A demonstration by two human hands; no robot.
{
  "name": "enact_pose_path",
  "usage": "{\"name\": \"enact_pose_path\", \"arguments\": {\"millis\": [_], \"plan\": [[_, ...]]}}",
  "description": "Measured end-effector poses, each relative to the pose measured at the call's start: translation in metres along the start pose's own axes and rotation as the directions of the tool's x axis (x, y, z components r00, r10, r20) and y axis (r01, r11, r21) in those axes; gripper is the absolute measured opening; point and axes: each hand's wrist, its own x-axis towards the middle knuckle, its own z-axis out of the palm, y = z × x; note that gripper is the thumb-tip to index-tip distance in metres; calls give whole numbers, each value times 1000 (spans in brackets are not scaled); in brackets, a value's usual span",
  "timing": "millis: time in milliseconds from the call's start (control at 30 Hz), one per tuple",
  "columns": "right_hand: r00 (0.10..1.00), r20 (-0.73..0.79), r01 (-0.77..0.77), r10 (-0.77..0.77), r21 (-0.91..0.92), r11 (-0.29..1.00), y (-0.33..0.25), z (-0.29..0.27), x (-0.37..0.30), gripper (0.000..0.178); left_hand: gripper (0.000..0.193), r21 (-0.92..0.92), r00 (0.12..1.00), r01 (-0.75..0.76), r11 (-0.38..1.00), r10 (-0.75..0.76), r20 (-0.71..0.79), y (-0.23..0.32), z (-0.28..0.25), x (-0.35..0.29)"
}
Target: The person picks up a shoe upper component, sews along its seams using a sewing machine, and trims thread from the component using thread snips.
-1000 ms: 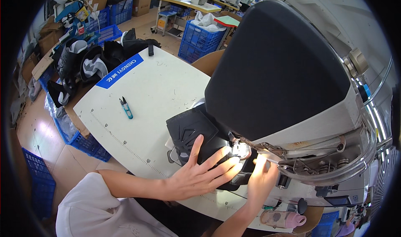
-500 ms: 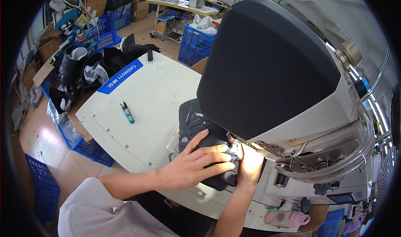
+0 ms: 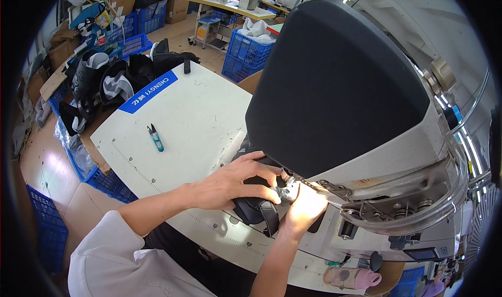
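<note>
Left hand (image 3: 238, 181): grip unclenched, spread over black piece (image 3: 251, 210) at sewing machine (image 3: 334, 88); best steadied evenly. Right hand (image 3: 305, 209): near machine, grip unclear.

1. Under the grey metal sewing machine with the large black cover (image 3: 342, 95), the bare right hand (image 3: 305, 210) has its fingertips lost in glare.
2. Below-left of the machine, the bare left hand (image 3: 236, 179) partly hides a glossy black piece (image 3: 251, 210).
3. Farther below-left, a white short-sleeved shirt (image 3: 112, 263) is cut off.
</note>
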Motion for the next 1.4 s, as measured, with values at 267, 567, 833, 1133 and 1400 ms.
{"name": "enact_pose_path", "arguments": {"millis": [267, 567, 833, 1133, 1400], "plan": [[984, 16, -177, 177, -11, 984, -8, -16, 2, 11, 59, -81, 1000, 27, 996, -28, -15, -5, -2, 2], [963, 269, -102, 36, 235, 967, 5, -29, 4, 30, 57, -31, 999, 26, 999, -27, -38, 0, 2, 1], [938, 44, -344, 343, 30, 938, 17, -49, 20, 7, 61, 10, 967, 108, 994, -102, -234, 15, 17, -2], [727, 561, -300, 396, -259, 918, 42, -94, 60, 23, 34, 374, 863, 272, 886, -53, -503, 63, 83, 0], [797, 507, -298, 327, -141, 944, 42, -86, 44, 20, 32, 354, 902, 213, 911, -45, -429, 55, 63, 2]]}}
